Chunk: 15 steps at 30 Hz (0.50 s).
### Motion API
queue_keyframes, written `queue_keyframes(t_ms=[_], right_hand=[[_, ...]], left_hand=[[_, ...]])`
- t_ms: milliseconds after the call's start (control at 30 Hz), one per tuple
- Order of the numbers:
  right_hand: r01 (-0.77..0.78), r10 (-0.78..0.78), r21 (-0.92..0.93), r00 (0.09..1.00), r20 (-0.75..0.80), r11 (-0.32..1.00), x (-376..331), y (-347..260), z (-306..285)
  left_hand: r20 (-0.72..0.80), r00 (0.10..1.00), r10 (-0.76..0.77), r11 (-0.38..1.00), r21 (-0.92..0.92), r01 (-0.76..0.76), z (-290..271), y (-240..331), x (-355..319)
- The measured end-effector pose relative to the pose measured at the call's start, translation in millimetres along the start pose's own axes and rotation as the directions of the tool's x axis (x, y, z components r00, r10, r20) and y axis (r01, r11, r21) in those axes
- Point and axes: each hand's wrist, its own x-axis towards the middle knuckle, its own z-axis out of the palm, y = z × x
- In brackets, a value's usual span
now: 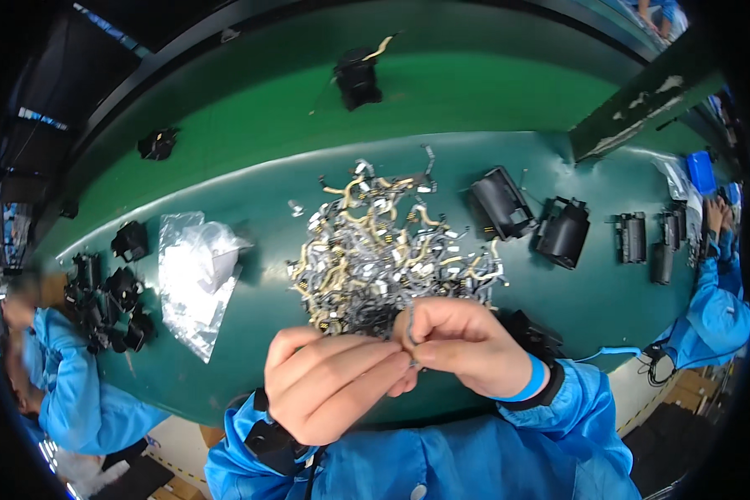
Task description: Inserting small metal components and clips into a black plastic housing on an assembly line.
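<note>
both hands meet just above the near edge of the green table (250, 333): the left hand (329, 383) with fingers curled together, fingertips touching the small grey flex strip (410, 329) that the right hand (462, 346) pinches between thumb and forefinger. just beyond them, mid-table, lies a heap of grey and gold flex strips (383, 250), too many to count. two black housings (533, 217) sit toward the right edge, a crumpled clear bag (196, 275) toward the left. a lighter green belt (442, 92) runs along the far edge, carrying one black part (357, 79). blue-sleeved co-workers (708, 308) flank both ends.
</note>
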Motion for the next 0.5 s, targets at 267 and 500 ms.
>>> queue_keyframes(t_ms=[267,500], right_hand=[[0.062,-0.187,-0.581,0.97,-0.158,0.812,-6,-13,4],[-0.322,-0.73,-0.947,0.649,-0.214,-0.008,-11,-38,-3]], left_hand=[[-0.063,0.996,-0.06,0.998,0.013,0.061,0,4,-4],[-0.148,0.969,-0.2,0.977,-0.107,0.185,-4,-1,-2]])
